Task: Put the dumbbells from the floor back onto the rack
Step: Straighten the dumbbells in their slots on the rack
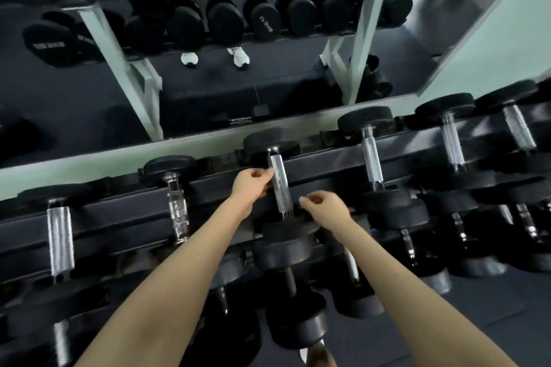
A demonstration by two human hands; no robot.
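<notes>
Knurled chrome-handled dumbbell (pixel 278 185) with black round heads, on rack (pixel 313 164).

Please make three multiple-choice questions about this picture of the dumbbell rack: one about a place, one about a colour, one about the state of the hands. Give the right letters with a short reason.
1. Where does the dumbbell between the two hands lie?
A. on the floor
B. on the top tier of the rack
C. on a bench

2. What colour are the dumbbell heads?
A. red
B. black
C. yellow

3. How are the hands placed?
A. both closed around the handle
B. the left hand beside the handle, the right hand loosely open near its end
C. both hanging down

Answers:
1 B: it lies across the top rails.
2 B: every head is black.
3 B: neither hand wraps the handle.
</notes>
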